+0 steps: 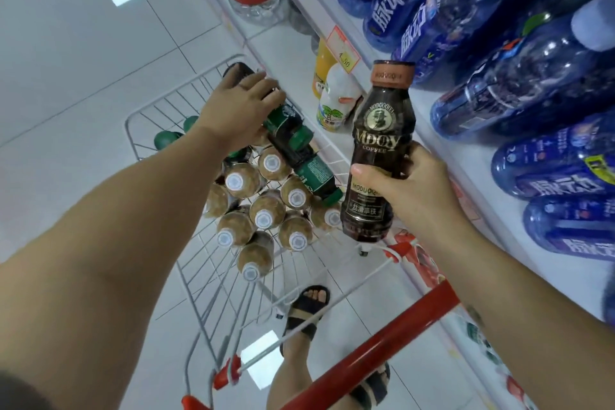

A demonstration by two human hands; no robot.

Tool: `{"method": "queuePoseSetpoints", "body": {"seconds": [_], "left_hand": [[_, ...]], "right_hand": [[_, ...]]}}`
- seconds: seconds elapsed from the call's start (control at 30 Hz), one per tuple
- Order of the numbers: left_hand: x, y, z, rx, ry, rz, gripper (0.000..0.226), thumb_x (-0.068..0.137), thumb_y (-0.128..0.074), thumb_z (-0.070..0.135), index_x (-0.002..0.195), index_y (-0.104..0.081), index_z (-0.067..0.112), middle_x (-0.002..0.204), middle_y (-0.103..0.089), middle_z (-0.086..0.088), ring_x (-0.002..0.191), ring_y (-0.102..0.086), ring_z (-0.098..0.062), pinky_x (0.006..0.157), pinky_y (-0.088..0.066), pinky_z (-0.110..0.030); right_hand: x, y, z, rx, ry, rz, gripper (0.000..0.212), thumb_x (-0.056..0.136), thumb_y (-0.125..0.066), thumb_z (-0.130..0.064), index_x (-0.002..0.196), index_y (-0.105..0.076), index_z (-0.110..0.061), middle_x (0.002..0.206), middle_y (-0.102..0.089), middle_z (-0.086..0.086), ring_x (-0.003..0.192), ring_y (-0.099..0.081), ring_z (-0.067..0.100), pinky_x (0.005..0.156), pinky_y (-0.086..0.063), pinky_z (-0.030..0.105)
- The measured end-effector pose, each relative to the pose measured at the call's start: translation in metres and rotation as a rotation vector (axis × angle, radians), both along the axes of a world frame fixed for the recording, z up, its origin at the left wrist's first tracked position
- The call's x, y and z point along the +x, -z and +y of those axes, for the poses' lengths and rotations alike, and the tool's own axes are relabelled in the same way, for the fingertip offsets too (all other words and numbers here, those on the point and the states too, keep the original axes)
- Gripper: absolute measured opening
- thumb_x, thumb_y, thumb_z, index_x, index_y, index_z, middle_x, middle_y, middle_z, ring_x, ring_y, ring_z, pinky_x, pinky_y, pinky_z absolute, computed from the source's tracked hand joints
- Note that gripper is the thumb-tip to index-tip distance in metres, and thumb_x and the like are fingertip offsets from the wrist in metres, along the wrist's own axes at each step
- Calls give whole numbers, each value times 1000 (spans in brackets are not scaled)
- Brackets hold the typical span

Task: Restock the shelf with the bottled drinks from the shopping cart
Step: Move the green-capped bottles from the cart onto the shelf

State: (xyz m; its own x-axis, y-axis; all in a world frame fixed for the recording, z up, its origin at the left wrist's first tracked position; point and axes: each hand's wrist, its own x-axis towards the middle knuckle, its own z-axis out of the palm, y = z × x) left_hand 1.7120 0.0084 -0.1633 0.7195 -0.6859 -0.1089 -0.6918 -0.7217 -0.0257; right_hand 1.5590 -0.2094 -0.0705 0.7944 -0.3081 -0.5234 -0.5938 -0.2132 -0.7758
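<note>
The left arm reaches straight out and down into the cart (382, 341), and the left hand (239, 110) has its fingers curled over a dark bottle (238, 73) with a green label, which lies tilted on top of the others. Beneath it, a cluster of brown-capped bottles (266, 213) stands upright in the wire basket (seen from above, caps up). The right hand (409, 186) is clamped on a coffee bottle (379, 143), thumb across the front label and fingers behind, holding it nearly upright above the cart's right side, just beside the shelf (472, 176). Blue bottles (519, 83) fill the white shelf on the right. The floor (83, 43) is pale glossy tile.
</note>
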Motion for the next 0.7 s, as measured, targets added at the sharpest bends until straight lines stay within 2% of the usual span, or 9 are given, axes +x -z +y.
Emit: {"method": "queuePoseSetpoints", "body": {"seconds": [0.1,0.2,0.3,0.4,0.43,0.5,0.57,0.63,0.7], "left_hand": [[-7,0,1,-11,-18,19,70,74,-75,33,131,-45,5,133,-53,-17,126,-48,-35,112,-22,-49],[-27,-16,1,-131,-165,51,61,76,-69,41,123,-48,8,114,-62,-14,103,-60,-33,108,-31,-44],[-67,-53,-3,-429,-481,188,59,75,-70,42,123,-46,18,111,-63,-5,96,-61,-28,85,-49,-39],[-122,-100,-12,-833,-648,404,58,73,-74,35,123,-44,40,109,-60,16,98,-61,-11,86,-53,-38],[-139,-119,-17,-954,-667,476,56,74,-75,33,117,-44,51,106,-59,24,98,-61,-4,85,-53,-34],[-164,-162,-31,-1115,-676,541,59,76,-75,27,106,-40,64,101,-58,31,96,-58,10,83,-48,-18],[-184,-201,-47,-1208,-647,543,59,77,-76,24,105,-39,61,101,-56,31,95,-54,18,78,-41,-4],[-204,-254,-62,-1284,-572,529,57,76,-77,24,108,-40,54,104,-57,25,95,-54,17,77,-40,-2],[-220,-306,-76,-1343,-467,543,57,76,-77,26,111,-40,50,108,-57,23,98,-54,16,77,-40,-3]], "right_hand": [[-4,-1,5,29,8,-7,37,72,-76,-27,105,-61,-24,100,-67,-11,95,-61,6,74,-46,22],[-12,-10,11,32,26,-25,38,72,-76,-27,106,-61,-25,102,-67,-10,98,-62,10,83,-49,30],[-23,-35,12,24,29,-64,38,70,-77,-25,105,-61,-26,100,-68,-11,96,-63,8,82,-49,29],[-42,-74,10,23,14,-113,33,70,-78,-23,97,-61,-30,93,-69,-13,89,-64,4,76,-48,26],[-50,-90,10,23,11,-129,31,70,-78,-21,94,-61,-30,91,-69,-14,88,-64,2,77,-49,25],[-67,-126,9,31,21,-185,30,70,-79,-15,91,-60,-28,88,-69,-14,81,-65,-4,73,-51,19],[-82,-156,7,22,21,-246,32,70,-78,-8,92,-60,-24,84,-68,-14,72,-63,-10,64,-47,10],[-105,-199,3,-1,15,-315,35,69,-78,-4,96,-61,-20,83,-69,-12,69,-62,-12,60,-44,5],[-130,-241,-5,-25,12,-388,39,69,-78,-5,98,-61,-24,82,-72,-11,74,-65,-8,62,-47,8]]}}
